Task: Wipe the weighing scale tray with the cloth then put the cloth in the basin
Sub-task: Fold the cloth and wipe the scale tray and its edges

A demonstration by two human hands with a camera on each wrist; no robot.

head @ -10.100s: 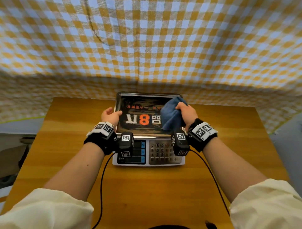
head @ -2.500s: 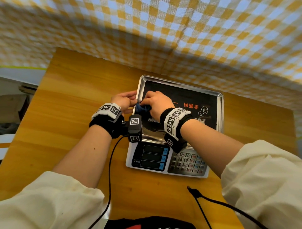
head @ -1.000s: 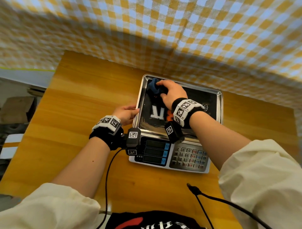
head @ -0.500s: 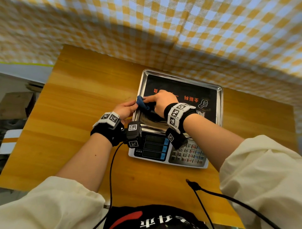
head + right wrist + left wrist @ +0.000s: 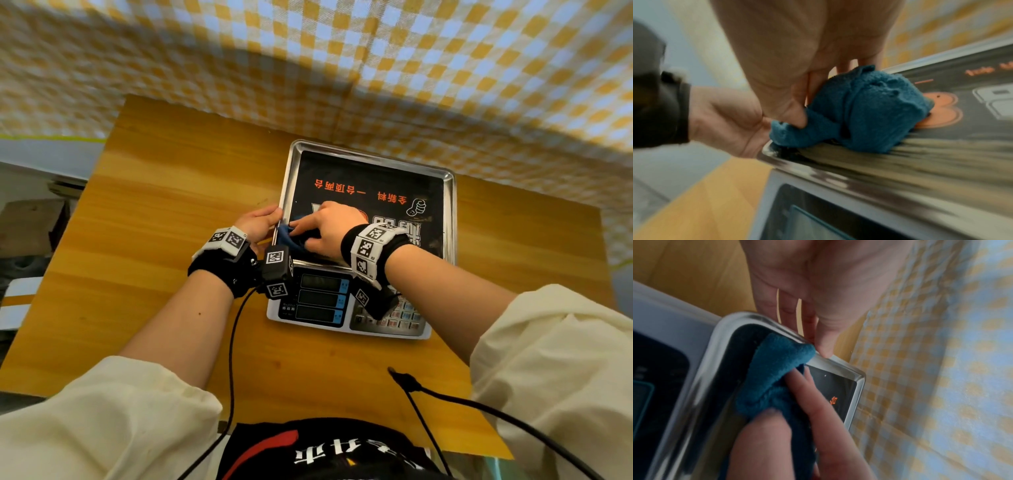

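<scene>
The scale's steel tray (image 5: 449,219) carries a black sticker with orange print. A crumpled blue cloth (image 5: 287,236) lies at the tray's near-left part against the left rim. My right hand (image 5: 322,229) grips the cloth and presses it onto the tray. The right wrist view shows the cloth (image 5: 869,110) bunched under the fingers. My left hand (image 5: 262,221) rests against the outside of the left rim with fairly straight fingers. In the left wrist view its thumb touches the rim (image 5: 857,394) just beside the cloth (image 5: 777,369). No basin is in view.
The scale's display (image 5: 322,301) and keypad (image 5: 397,318) face me below the tray. The scale stands on a wooden table (image 5: 154,240) backed by a yellow checked curtain (image 5: 342,68). Black cables (image 5: 233,342) hang from both wrists.
My right hand has dragged the cloth from the tray's far-left corner down along the left rim to the near-left part. The left hand has stayed at the rim.
</scene>
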